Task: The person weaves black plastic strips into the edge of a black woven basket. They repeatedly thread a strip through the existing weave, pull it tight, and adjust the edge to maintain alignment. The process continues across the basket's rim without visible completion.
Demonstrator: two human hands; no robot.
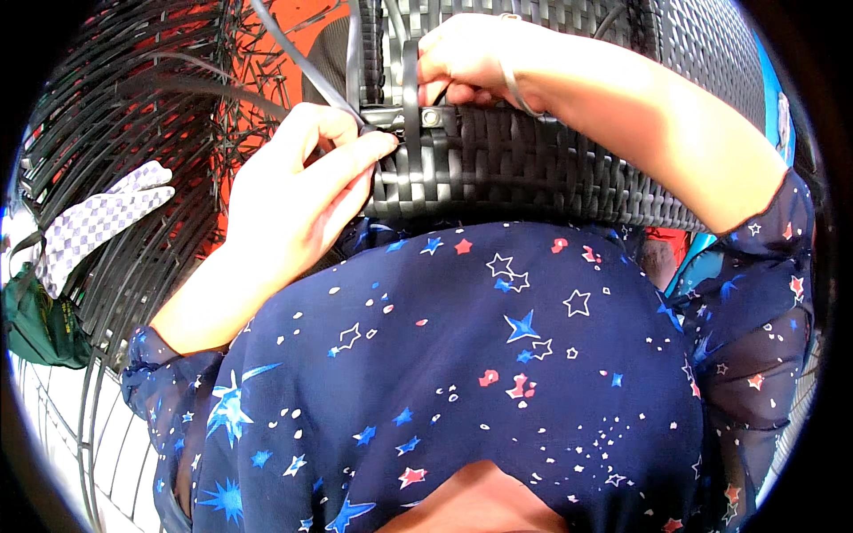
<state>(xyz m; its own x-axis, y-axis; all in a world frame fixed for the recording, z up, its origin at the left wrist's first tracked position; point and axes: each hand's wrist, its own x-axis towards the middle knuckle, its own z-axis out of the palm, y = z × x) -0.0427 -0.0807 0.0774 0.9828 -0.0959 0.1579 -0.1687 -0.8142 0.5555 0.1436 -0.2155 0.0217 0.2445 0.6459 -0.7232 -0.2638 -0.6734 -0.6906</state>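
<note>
A dark woven wicker panel point(533, 169) fills the upper middle of the view, pressed against my body. My left hand point(302, 191) pinches a flat dark weaving strip point(306, 67) at the panel's left edge, thumb and fingers closed on it. The strip runs up and to the left from my fingers. My right hand point(466, 58) grips the top of the panel, fingers curled over the weave beside a vertical strand point(410, 89) and a small metal screw head point(433, 116). A thin bangle point(515, 89) circles my right wrist.
A bundle of loose dark strips point(124, 133) fans out at the left over an orange floor point(293, 35). A checked white glove point(98, 222) lies on the bundle, with a green cloth point(40, 324) below it. My dark blue star-patterned garment point(498, 382) covers the lower half.
</note>
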